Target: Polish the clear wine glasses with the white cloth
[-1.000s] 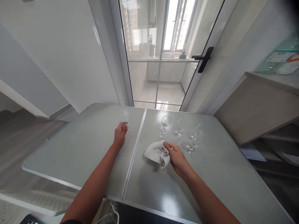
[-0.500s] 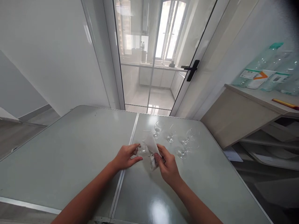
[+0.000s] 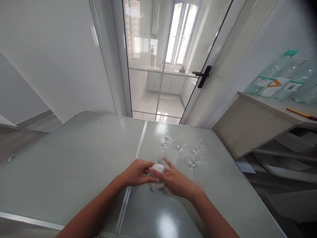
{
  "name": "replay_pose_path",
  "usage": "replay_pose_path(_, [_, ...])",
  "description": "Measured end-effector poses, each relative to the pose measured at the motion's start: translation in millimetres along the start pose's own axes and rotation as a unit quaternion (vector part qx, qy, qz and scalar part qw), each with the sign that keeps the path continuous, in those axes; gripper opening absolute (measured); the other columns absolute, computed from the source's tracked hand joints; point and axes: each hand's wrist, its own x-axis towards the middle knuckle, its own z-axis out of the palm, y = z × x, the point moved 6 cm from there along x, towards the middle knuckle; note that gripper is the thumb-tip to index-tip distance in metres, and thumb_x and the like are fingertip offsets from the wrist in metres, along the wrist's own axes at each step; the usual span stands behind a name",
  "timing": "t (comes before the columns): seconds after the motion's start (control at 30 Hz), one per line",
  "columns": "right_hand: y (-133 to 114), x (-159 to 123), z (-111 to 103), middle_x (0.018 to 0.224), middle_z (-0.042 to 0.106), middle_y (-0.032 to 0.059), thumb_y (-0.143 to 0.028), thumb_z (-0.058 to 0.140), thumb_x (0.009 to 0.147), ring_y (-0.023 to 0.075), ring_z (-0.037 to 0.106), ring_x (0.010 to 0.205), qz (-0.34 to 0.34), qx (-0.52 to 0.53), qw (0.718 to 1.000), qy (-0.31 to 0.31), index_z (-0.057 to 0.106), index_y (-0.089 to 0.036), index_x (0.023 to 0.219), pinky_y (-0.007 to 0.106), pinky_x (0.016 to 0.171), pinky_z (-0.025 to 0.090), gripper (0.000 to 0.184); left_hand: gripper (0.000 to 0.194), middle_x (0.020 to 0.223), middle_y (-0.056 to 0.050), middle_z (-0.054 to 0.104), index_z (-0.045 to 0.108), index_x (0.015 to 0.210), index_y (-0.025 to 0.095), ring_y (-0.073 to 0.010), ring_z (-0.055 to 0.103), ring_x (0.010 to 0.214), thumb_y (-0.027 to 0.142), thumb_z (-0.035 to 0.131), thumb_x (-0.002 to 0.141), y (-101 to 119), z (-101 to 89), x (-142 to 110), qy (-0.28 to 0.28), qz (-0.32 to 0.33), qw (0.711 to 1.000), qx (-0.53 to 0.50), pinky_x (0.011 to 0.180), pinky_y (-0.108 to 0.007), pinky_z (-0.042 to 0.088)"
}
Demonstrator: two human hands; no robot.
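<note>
My left hand (image 3: 139, 172) is closed around a clear stemmed glass (image 3: 148, 171), which is mostly hidden by fingers and a white cloth or paper tissue (image 3: 158, 168). The tissue covers the glass's right end, and a loose part of it hangs underneath. My right hand (image 3: 176, 180) presses the tissue against the glass from the right, one finger raised away from it. Both hands are close together above the table, near its seam. Several clear wine glasses stand to the right, among them one at the back left (image 3: 165, 144) and one nearest my right hand (image 3: 193, 164).
The grey-green table (image 3: 74, 165) has a metal seam down its middle. Behind it is a glass door with a black handle (image 3: 204, 76). At right, a wooden shelf (image 3: 230, 125) bears clear plastic bottles (image 3: 274, 82) and a yellow-and-red stick-shaped object (image 3: 300, 113).
Both hands have come closer together and slightly nearer to me. The tissue, earlier held upright beside the glass in my right hand, is now bunched over the glass.
</note>
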Motion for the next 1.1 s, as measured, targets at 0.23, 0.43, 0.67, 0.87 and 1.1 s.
replay_pose_path(0.23, [-7, 9, -6, 0.11, 0.071, 0.0051, -0.002, 0.048, 0.083, 0.022, 0.066, 0.095, 0.049, 0.11, 0.975, 0.185, 0.046, -0.031, 0.147, 0.048, 0.102, 0.045, 0.07, 0.055, 0.062, 0.004, 0.056, 0.069, 0.102, 0.015, -0.0092, 0.045, 0.054, 0.067, 0.066, 0.084, -10, 0.2, -6, 0.106, 0.029, 0.99, 0.085, 0.054, -0.022, 0.032])
replay_pose_path(0.43, [13, 7, -3, 0.103, 0.066, 0.0026, -0.023, 0.058, 0.094, 0.02, 0.063, 0.088, 0.234, 0.35, 0.883, 0.208, 0.034, -0.028, 0.151, 0.034, 0.083, 0.052, 0.063, 0.056, 0.067, -0.002, 0.063, 0.069, 0.109, 0.013, -0.0127, 0.05, 0.056, 0.063, 0.05, 0.096, -13, -1.1, -4, 0.126, -0.003, 0.979, 0.16, 0.055, -0.024, 0.031])
replay_pose_path(0.67, [3, 7, -6, 0.11, 0.068, 0.0081, -0.015, 0.049, 0.088, 0.0243, 0.063, 0.098, 0.055, 0.171, 0.976, 0.122, 0.035, -0.024, 0.153, 0.047, 0.101, 0.045, 0.067, 0.068, 0.048, 0.003, 0.043, 0.046, 0.06, 0.019, -0.0083, 0.033, 0.039, 0.081, 0.042, 0.087, -28, 29.2, -5, -0.14, -0.271, 0.9, -0.311, 0.04, -0.023, 0.025])
replay_pose_path(0.87, [1, 8, -1, 0.105, 0.071, 0.0069, -0.011, 0.046, 0.085, 0.0236, 0.064, 0.094, 0.002, 0.121, 0.984, 0.132, 0.044, -0.024, 0.148, 0.049, 0.103, 0.043, 0.064, 0.066, 0.045, 0.005, 0.039, 0.043, 0.057, 0.02, -0.0068, 0.026, 0.037, 0.08, 0.047, 0.085, -35, 30.1, -6, -0.12, -0.3, 0.875, -0.361, 0.038, -0.023, 0.019])
replay_pose_path(1.1, [45, 3, 8, 0.095, 0.064, 0.0014, -0.028, 0.047, 0.097, 0.0167, 0.056, 0.077, 0.259, 0.309, 0.883, 0.241, 0.06, -0.022, 0.127, 0.027, 0.069, 0.045, 0.032, 0.01, 0.061, 0.004, 0.046, 0.056, 0.071, 0.018, -0.0096, 0.037, 0.055, 0.02, 0.064, 0.076, -15, 17.3, 4, 0.089, -0.057, 0.992, 0.075, 0.054, -0.023, 0.023])
